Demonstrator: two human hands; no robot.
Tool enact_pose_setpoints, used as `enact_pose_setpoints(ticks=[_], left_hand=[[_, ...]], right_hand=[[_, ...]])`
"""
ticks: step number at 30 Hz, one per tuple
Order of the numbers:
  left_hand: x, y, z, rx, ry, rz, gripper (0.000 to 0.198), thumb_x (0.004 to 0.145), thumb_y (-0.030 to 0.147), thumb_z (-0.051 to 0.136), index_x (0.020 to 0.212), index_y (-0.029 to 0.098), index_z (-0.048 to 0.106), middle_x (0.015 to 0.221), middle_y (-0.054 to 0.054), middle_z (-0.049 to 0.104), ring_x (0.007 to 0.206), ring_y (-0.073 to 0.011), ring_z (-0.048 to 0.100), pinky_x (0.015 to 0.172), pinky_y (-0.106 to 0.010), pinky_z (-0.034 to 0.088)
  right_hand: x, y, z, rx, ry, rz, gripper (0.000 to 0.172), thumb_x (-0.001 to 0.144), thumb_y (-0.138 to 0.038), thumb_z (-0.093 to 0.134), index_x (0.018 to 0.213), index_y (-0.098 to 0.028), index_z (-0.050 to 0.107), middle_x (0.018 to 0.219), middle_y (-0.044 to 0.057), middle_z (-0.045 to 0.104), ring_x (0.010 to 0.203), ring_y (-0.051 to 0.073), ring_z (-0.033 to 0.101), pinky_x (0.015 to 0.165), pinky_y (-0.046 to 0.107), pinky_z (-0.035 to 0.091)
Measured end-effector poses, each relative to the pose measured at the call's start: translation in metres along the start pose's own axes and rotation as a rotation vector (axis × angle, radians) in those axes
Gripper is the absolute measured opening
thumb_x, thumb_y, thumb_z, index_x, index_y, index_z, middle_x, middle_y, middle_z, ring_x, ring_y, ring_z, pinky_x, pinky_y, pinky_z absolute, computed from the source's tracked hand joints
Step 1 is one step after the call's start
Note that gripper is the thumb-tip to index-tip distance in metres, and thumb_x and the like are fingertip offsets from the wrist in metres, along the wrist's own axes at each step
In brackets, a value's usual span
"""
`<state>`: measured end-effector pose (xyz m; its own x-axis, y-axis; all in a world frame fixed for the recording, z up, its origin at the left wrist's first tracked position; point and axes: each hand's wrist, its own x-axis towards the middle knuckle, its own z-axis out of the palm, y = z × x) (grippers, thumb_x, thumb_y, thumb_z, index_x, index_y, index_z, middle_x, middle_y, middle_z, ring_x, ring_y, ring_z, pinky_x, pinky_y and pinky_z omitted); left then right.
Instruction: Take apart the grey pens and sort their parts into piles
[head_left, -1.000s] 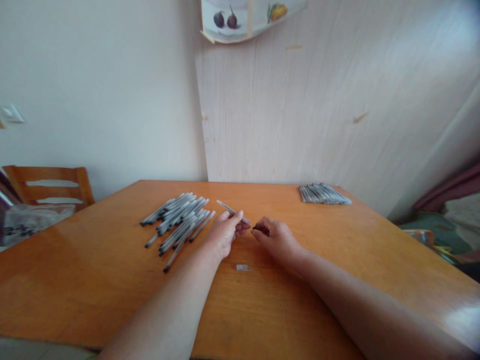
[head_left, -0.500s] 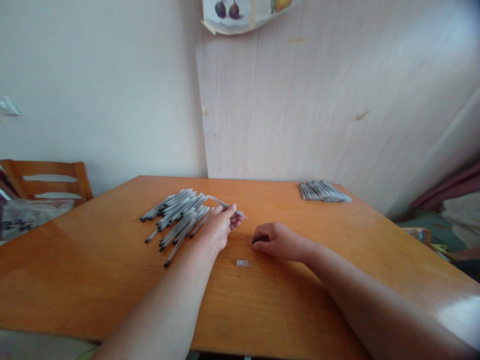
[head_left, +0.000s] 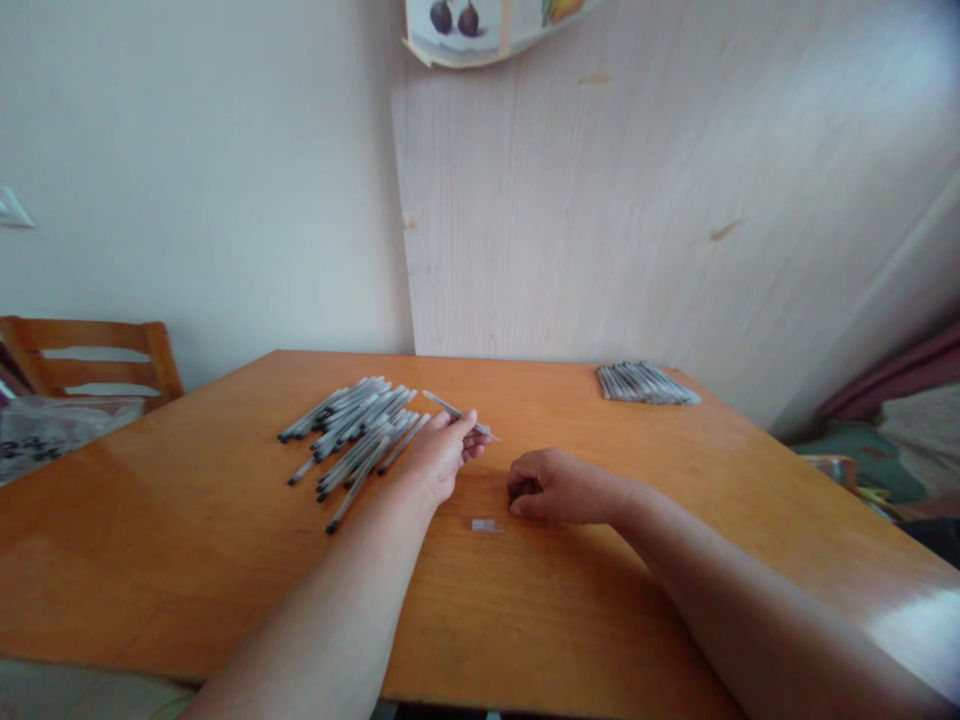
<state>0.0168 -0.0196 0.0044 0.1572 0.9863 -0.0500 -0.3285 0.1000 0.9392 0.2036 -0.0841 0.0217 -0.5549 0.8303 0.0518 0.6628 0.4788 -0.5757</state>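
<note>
Head view: left hand (head_left: 441,455) pinches a thin grey pen (head_left: 452,408) near one end, beside the pile (head_left: 352,432) toward the far edge of the tabletop (head_left: 187,560). Right hand (head_left: 559,486) rests curled, contents hidden. The pen looks light, stiff and slick, best gripped mid-shaft.

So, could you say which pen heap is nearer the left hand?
The loose heap beside the left hand, which holds one pen; the tidy stack lies far right.
</note>
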Motion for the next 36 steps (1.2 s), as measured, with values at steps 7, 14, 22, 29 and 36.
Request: enact_pose_setpoints(ticks=[7, 14, 22, 29, 36], left_hand=[[-0.001, 0.001, 0.001, -0.006, 0.001, -0.006, 0.016, 0.081, 0.027, 0.066, 0.082, 0.014, 0.056, 0.077, -0.008, 0.069, 0.066, -0.0141, 0.067, 0.055, -0.021, 0.048], [-0.001, 0.0, 0.002, -0.013, -0.003, -0.011, 0.018, 0.079, 0.028, 0.068, 0.081, 0.014, 0.057, 0.077, -0.009, 0.069, 0.065, -0.0149, 0.067, 0.057, -0.022, 0.049], [-0.007, -0.001, 0.008, -0.019, -0.064, -0.049, 0.017, 0.08, 0.027, 0.067, 0.081, 0.016, 0.055, 0.076, -0.007, 0.068, 0.068, -0.0158, 0.068, 0.063, -0.026, 0.051], [-0.011, 0.0, 0.011, -0.026, -0.143, -0.062, 0.018, 0.08, 0.029, 0.067, 0.083, 0.015, 0.056, 0.078, -0.008, 0.069, 0.07, -0.0168, 0.068, 0.065, -0.026, 0.052], [-0.013, 0.004, 0.01, -0.008, -0.13, -0.065, 0.014, 0.082, 0.025, 0.065, 0.084, 0.015, 0.055, 0.079, -0.009, 0.07, 0.071, -0.0173, 0.069, 0.064, -0.026, 0.051]], right_hand=[[0.0, 0.001, 0.001, 0.061, 0.011, 0.023, 0.011, 0.076, -0.025, 0.063, 0.083, -0.018, 0.068, 0.075, 0.0, 0.066, 0.063, 0.011, 0.054, 0.055, 0.022, 0.036], [0.01, 0.008, 0.003, 0.052, 0.34, 0.098, 0.014, 0.083, -0.026, 0.054, 0.077, -0.016, 0.062, 0.068, -0.001, 0.061, 0.062, 0.011, 0.052, 0.057, 0.023, 0.037], [0.017, 0.006, 0.015, 0.101, 0.523, 0.099, 0.02, 0.087, -0.034, 0.052, 0.081, -0.017, 0.061, 0.07, 0.001, 0.062, 0.063, 0.012, 0.053, 0.058, 0.023, 0.038], [0.018, 0.006, 0.017, 0.095, 0.572, 0.12, 0.018, 0.086, -0.03, 0.052, 0.076, -0.018, 0.061, 0.067, 0.0, 0.061, 0.061, 0.012, 0.052, 0.056, 0.023, 0.037], [0.019, 0.007, 0.016, 0.063, 0.567, 0.128, 0.016, 0.083, -0.027, 0.054, 0.071, -0.018, 0.059, 0.064, 0.0, 0.06, 0.059, 0.011, 0.051, 0.055, 0.023, 0.034]])
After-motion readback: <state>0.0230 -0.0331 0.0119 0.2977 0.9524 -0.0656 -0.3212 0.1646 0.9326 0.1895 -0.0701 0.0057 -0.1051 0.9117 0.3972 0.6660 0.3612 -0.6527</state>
